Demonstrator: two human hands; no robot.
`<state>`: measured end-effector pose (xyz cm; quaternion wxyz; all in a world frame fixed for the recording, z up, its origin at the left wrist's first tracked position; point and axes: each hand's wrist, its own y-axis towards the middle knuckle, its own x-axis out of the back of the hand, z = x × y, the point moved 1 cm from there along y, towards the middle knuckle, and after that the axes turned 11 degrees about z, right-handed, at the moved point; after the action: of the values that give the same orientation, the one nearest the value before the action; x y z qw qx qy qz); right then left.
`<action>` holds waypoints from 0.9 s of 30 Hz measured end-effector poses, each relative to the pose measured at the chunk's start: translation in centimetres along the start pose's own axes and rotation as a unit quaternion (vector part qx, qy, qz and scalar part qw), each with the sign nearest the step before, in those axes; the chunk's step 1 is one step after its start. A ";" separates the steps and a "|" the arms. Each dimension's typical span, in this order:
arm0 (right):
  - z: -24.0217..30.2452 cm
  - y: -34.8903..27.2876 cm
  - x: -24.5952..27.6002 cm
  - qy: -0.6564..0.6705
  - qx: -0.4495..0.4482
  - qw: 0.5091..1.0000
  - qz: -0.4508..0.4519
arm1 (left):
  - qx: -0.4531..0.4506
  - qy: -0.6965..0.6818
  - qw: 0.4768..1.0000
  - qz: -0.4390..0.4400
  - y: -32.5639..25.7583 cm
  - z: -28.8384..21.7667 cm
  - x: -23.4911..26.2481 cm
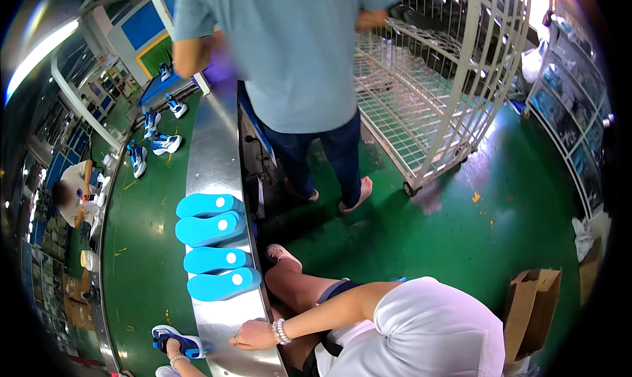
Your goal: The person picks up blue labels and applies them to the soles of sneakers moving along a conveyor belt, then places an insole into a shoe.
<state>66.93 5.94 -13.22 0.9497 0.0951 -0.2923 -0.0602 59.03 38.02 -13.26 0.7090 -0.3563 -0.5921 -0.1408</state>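
My left hand (174,349) is at the bottom edge, a bracelet on its wrist. Its fingers are closed at the opening of a dark blue sneaker (184,343) with a white sole, over the edge of the green belt. My right hand (255,335), wearing a ring and a beaded bracelet, is curled closed over the metal ledge (220,327); what is inside it, if anything, is hidden. Just beyond it, several bright blue insoles (220,283) with white round spots lie across the ledge. A pale shoe (167,372) is partly cut off below the sneaker.
Several blue-and-white sneakers (164,144) sit farther along the green belt (145,232). A co-worker in a grey-blue shirt (289,54) stands ahead, beside a white wire cart (421,123). A cardboard box (530,311) stands at right. Another person (74,192) works across the belt.
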 end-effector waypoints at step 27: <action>1.6 18.4 18.6 -0.350 0.079 0.929 0.087 | -0.271 0.080 0.955 0.087 -6.9 4.8 -2.8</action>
<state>82.41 20.52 2.17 0.7779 0.1166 -0.6172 0.0169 50.43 35.71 -13.36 0.6402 -0.5729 -0.4394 -0.2623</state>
